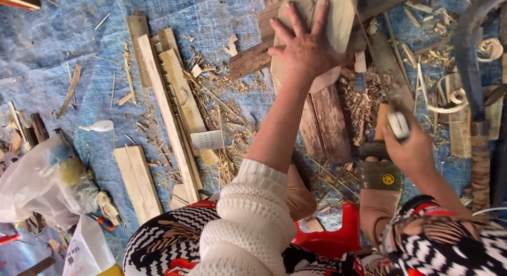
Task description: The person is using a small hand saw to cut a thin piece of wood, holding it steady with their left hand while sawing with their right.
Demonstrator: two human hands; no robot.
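Observation:
My left hand [306, 49] lies flat with fingers spread on a pale, rounded wooden piece [338, 17], pressing it onto dark weathered boards [330, 123]. A white knit sleeve [253, 223] covers that arm. My right hand [412, 149] is closed around the handle of a long knife [388, 78]. The handle's white end sticks out above my fist, and the dark blade runs up and left toward the pale piece's right edge. My foot in an olive-strapped sandal [379, 173] rests just below the knife hand.
A blue tarp [63, 49] covers the ground, strewn with chips and curled shavings [364, 96]. Long pale planks [169, 107] and a short board [138, 181] lie at left. Plastic bags [42, 181] sit at lower left, a red stool [338, 236] under me, a curved dark tool [472, 70] at right.

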